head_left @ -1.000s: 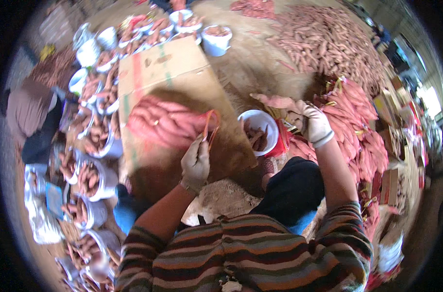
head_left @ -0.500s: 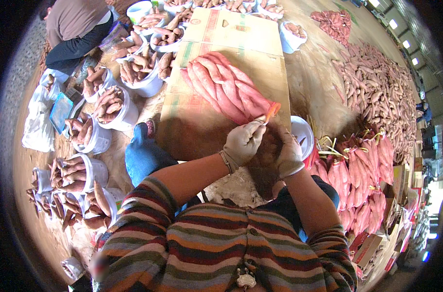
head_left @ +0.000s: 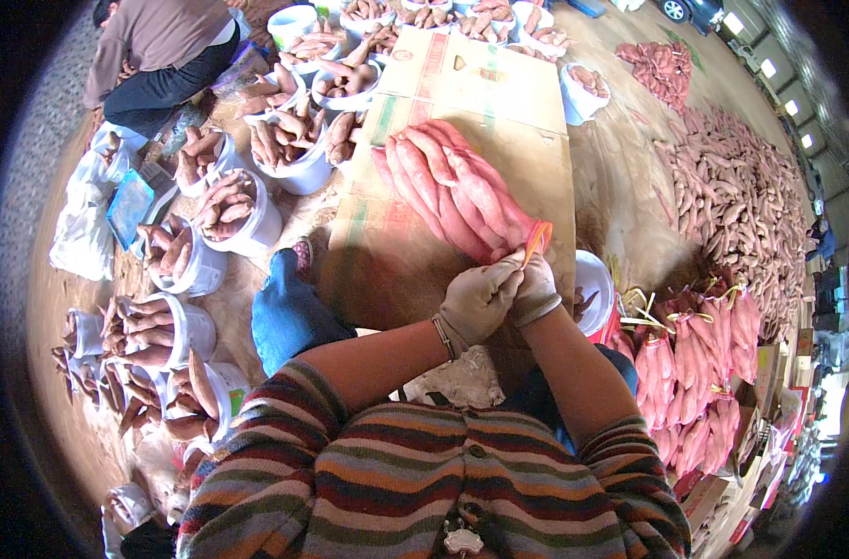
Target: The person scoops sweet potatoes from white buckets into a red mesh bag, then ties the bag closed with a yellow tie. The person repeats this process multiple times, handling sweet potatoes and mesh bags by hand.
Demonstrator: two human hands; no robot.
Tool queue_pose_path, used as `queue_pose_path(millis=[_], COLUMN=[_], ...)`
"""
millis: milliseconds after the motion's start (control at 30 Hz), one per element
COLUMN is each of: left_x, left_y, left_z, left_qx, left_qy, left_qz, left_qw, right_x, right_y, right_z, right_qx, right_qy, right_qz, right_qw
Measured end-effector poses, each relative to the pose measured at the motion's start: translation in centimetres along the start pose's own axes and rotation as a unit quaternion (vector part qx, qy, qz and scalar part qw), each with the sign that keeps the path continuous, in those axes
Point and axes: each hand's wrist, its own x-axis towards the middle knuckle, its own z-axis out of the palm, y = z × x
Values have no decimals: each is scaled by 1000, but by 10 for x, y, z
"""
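A pink mesh bag (head_left: 454,191) full of sweet potatoes lies aslant on the flattened cardboard (head_left: 378,265), its neck toward me. My left hand (head_left: 480,296), in a pale glove, is closed with the fingertips pinching the gathered neck. Close against it, my gloved right hand (head_left: 536,291) is also closed at the neck, just below the orange band (head_left: 536,240) that stands up from the bag's mouth. Its fingers are partly hidden behind the left hand. Whether a tie is between the fingers cannot be made out.
White buckets (head_left: 247,228) of loose sweet potatoes line the left and far side. A bucket (head_left: 592,293) stands right of the cardboard, beside several filled pink mesh bags (head_left: 685,359). Farther right lies a large sweet potato heap (head_left: 737,205). A person (head_left: 164,56) crouches far left.
My right hand has moved in from the right and now meets my left hand at the bag's neck. The whole scene has shifted slightly right and down in view.
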Motion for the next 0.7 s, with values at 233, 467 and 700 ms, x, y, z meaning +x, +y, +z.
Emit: queue_pose_path(millis=[233,467,700], left_x=[0,7,9], left_y=[0,-6,-13], left_z=[-2,7,8], left_qx=[5,7,-57], left_qy=[-37,-25,-1], left_qz=[2,-30,-19], left_qw=[999,999,998], right_x=[1,-6,-34], right_y=[-16,-21,-71], right_z=[12,5,57], right_qx=[-250,-102,46], right_qy=[49,249,270], right_qz=[19,143,93], right_qw=[967,952,957])
